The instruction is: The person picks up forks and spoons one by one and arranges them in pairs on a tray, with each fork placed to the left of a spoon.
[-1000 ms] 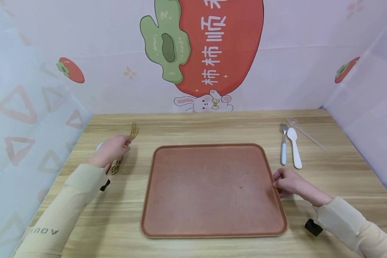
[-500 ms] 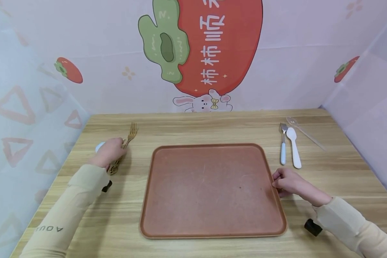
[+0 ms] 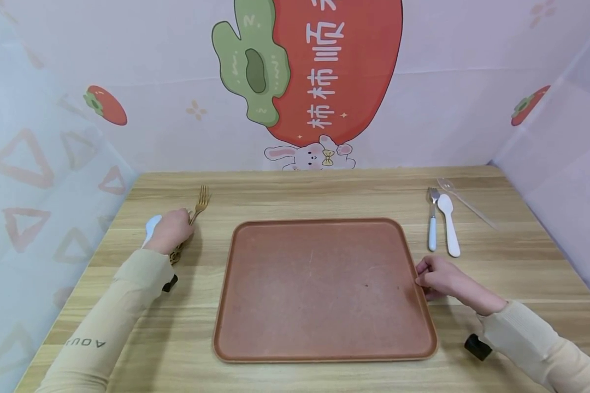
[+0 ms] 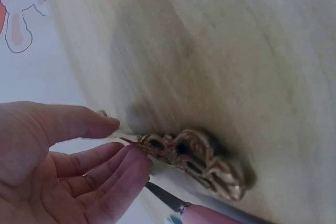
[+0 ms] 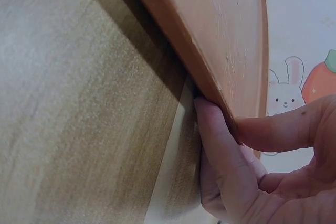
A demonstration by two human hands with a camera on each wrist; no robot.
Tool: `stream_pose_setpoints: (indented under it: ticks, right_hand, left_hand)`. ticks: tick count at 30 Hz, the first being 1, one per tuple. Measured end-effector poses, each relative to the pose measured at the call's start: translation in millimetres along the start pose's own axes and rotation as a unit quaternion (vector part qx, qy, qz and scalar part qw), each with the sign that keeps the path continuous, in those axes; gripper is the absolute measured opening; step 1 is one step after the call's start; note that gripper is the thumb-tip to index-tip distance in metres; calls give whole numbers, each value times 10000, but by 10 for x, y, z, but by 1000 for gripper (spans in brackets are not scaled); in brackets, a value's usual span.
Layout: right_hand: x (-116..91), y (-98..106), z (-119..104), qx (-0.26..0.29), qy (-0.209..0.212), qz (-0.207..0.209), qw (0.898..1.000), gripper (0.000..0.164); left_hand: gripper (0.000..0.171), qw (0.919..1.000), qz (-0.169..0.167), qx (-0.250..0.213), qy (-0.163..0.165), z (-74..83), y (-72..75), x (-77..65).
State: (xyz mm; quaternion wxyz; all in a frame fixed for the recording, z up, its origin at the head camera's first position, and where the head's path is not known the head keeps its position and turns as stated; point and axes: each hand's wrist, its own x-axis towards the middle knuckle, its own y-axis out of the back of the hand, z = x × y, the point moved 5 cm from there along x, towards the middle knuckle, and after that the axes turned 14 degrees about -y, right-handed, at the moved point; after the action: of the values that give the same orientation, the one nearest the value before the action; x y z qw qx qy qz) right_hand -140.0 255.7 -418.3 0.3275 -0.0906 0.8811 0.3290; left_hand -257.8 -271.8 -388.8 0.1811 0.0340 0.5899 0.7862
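On the left of the table lies a gold fork (image 3: 202, 200) with an ornate openwork handle (image 4: 205, 161). My left hand (image 3: 173, 230) pinches it by thumb and fingertips at the neck of the handle; the tines point away from me. Part of the handle is hidden under the hand in the head view. A large brown tray (image 3: 324, 349) occupies the middle of the table. My right hand (image 3: 440, 278) grips the tray's right rim (image 5: 197, 59), thumb on the upper side and fingers beneath.
Left of my left hand sits a white spoon (image 3: 152, 225), partly covered. A pink-handled utensil (image 4: 210, 215) lies beside the gold fork. At the right are a blue-handled fork (image 3: 432, 224), a white spoon (image 3: 449, 224) and a clear spoon (image 3: 464, 202). Printed walls stand around the table.
My left hand has drawn back from near the tines down toward the fork's handle, uncovering more of the neck and the white spoon. The right hand and tray stay put.
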Motion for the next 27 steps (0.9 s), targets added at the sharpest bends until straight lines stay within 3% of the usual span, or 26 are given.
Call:
stream_pose_setpoints:
  ticks: [8,13,18,22,27]
  right_hand:
    - [93,10,70,144,309,-249,9991,21]
    - [44,9,34,33,105,-54,9999,21]
    - [2,7,-1,-85,10,56,9999,20]
    - [-23,10,-18,-44,80,60,9999,19]
    - [-28,10,-19,-22,188,10,9998,20]
  left_hand:
    - [8,10000,-17,-5,11,-13,-60,9]
    - [10,9999,-30,-111,-31,39,-60,-12]
    - [29,9992,-119,-310,-225,73,-62,-14]
    - [32,9969,-470,-581,-229,64,-98,-12]
    - [33,9880,-1034,-1141,-77,93,-161,-37]
